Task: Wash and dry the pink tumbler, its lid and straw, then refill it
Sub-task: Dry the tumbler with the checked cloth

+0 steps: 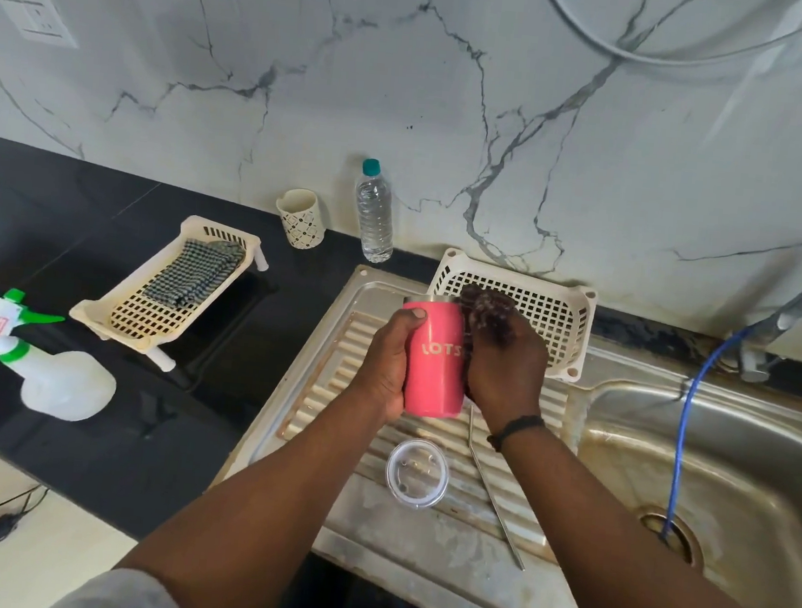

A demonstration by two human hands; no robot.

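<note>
Pink tumbler [434,360] stands upright between both hands above the drainboard [337,346]: the left hand [387,360] grips its side, the right hand [505,366] presses a dark scrubber [488,311] against it.

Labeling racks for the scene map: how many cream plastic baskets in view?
2. One basket sits on the black counter left of the sink, with a checked cloth in it. The other basket sits at the back of the drainboard, partly hidden behind the hands.

Glossy pink tumbler [434,360] (steel rim)
</note>
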